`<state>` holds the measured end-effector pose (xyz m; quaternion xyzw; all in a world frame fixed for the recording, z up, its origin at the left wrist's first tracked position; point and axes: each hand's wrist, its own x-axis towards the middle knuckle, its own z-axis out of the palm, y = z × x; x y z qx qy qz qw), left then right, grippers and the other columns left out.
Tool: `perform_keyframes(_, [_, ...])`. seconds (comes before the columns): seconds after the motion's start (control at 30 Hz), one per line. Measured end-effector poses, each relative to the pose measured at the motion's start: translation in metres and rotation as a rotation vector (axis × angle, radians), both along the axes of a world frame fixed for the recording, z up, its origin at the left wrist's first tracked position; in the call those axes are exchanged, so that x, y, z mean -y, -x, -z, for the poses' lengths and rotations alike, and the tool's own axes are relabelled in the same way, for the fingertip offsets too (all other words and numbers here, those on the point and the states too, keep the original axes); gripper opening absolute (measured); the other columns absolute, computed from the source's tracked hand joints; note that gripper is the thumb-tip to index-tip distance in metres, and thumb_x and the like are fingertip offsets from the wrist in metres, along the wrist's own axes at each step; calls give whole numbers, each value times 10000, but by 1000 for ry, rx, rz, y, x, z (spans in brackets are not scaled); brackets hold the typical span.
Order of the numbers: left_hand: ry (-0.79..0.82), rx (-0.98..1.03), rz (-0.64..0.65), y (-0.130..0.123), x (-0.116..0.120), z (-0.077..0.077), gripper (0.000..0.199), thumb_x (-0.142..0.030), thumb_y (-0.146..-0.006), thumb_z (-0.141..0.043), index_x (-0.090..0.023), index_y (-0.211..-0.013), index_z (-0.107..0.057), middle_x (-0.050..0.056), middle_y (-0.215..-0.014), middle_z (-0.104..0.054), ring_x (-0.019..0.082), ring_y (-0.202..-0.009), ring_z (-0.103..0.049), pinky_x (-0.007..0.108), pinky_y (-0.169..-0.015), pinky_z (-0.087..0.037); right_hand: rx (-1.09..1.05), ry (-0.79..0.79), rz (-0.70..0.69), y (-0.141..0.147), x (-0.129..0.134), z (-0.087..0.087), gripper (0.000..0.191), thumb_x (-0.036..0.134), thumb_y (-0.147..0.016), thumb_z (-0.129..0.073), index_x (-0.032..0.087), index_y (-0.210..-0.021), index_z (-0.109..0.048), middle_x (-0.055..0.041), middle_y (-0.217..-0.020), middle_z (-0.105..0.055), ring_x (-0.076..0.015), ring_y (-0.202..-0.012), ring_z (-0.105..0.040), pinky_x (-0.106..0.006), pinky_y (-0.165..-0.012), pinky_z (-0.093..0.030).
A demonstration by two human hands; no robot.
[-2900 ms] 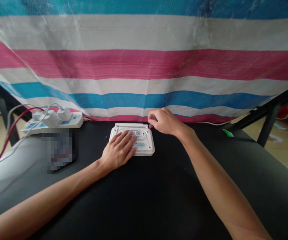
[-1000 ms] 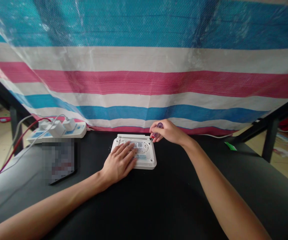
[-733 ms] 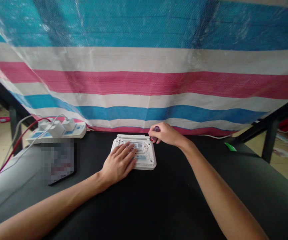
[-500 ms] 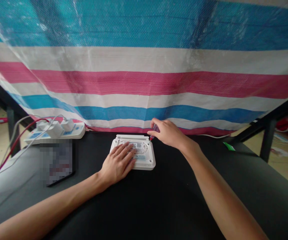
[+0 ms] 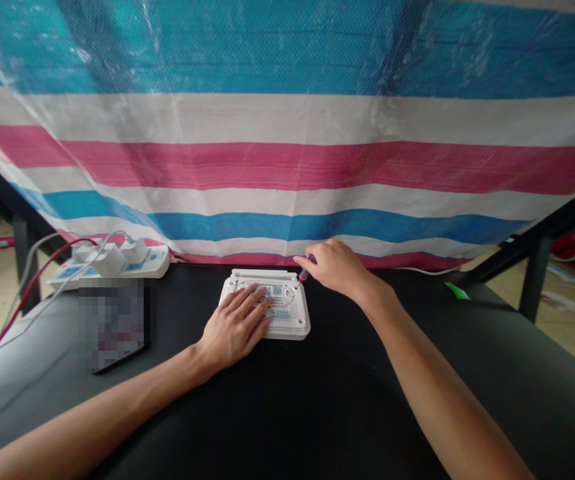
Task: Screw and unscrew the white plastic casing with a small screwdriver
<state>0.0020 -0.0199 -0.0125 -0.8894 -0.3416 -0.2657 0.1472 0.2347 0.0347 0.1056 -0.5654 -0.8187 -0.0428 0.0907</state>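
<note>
A white router (image 5: 292, 327) lies underside up on the black table, with labels, vent holes and a folded antenna along its far edge. My left hand (image 5: 234, 327) rests on its left part, fingers stretched out and flat, covering some of the label. At the router's far right corner my right hand (image 5: 330, 263) is closed round the handle of a small screwdriver (image 5: 304, 271). The handle looks purplish and see-through, with red near its lower end. Its tip points down at the corner of the casing; the fine contact there is too small to make out.
At the back left stands a white power strip (image 5: 154, 263) with plugs and cables. A blurred-out dark flat device (image 5: 122, 327) lies in front of it. A small green packet (image 5: 457, 291) is at the right. Behind the table hangs a striped plastic sheet (image 5: 287, 163).
The fingers of my right hand have shifted and turned slightly on the screwdriver handle, and the handle leans a little more to the right. My left hand and the router have stayed put.
</note>
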Motion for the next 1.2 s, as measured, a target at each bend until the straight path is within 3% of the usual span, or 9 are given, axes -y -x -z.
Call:
perform_keyframes(0.17, [-11, 0, 2, 0, 0, -1, 374, -325, -1007, -422, -143, -1273, -613, 129, -1349, -616, 302, -1277, -558, 458, -1008, -506, -58, -9, -99, 4, 6, 0, 101, 196, -873, -559, 195, -909, -653, -68, -889, -740, -218, -825, -664, -282, -671, -394])
perform_keyframes(0.27, [2, -1, 2, 1, 0, -1, 368, -327, -1006, -431, -151, -1271, -616, 123, -1353, -614, 300, -1282, -553, 455, -1013, -501, -71, -17, -130, 4, 6, 0, 139, 119, -839, -534, 196, -884, -640, -55, -885, -737, -211, -835, -659, -281, -691, -382])
perform_keyframes(0.47, [29, 11, 4, 2, 0, 0, 375, -336, -1005, -441, -151, -1284, -609, 129, -1351, -614, 299, -1291, -546, 457, -1026, -487, -59, -10, -54, 3, 3, 3, 228, 319, -949, -490, 188, -870, -659, -87, -862, -737, -221, -789, -653, -293, -666, -366])
perform_keyframes(0.57, [48, 18, 2, 2, 0, -1, 376, -341, -1006, -438, -158, -1289, -604, 126, -1354, -612, 296, -1302, -536, 460, -1031, -484, -40, -18, -71, 3, 4, 3, 119, 204, -875, -539, 190, -862, -656, -73, -861, -735, -218, -778, -649, -292, -650, -351])
perform_keyframes(0.63, [57, 17, 1, 2, 0, -1, 376, -344, -1006, -442, -158, -1290, -604, 125, -1354, -613, 296, -1304, -533, 463, -1032, -482, -37, -19, -76, 4, 4, 3, 142, 148, -859, -521, 187, -865, -657, -67, -853, -734, -213, -771, -648, -295, -651, -345])
perform_keyframes(0.83, [62, 44, 20, 2, -1, 2, 378, -343, -1003, -448, -171, -1306, -598, 124, -1373, -598, 302, -1308, -529, 476, -1031, -484, -77, -8, -54, 4, 4, 3, 229, 312, -942, -495, 183, -842, -656, -85, -849, -731, -213, -764, -639, -301, -661, -355])
perform_keyframes(0.9, [62, 56, 24, 2, -2, 3, 381, -342, -1002, -449, -178, -1314, -593, 125, -1375, -595, 303, -1309, -527, 477, -1028, -486, -68, -9, -68, 4, 4, 3, 135, 237, -890, -536, 183, -867, -657, -74, -857, -732, -206, -765, -635, -295, -656, -353])
perform_keyframes(1.0, [62, 53, 23, 2, -2, 2, 381, -344, -1001, -449, -180, -1311, -597, 125, -1372, -598, 305, -1308, -529, 475, -1033, -483, -50, -28, -81, 3, 4, 2, 153, 150, -858, -523, 181, -911, -663, -67, -860, -736, -198, -755, -637, -291, -655, -349])
perform_keyframes(1.2, [74, 32, 8, 2, -1, 0, 373, -342, -1005, -443, -164, -1288, -607, 121, -1362, -607, 301, -1306, -531, 469, -1033, -479, -56, -33, -47, 3, 1, 5, 258, 356, -944, -504, 176, -885, -680, -98, -847, -735, -228, -775, -649, -304, -661, -359])
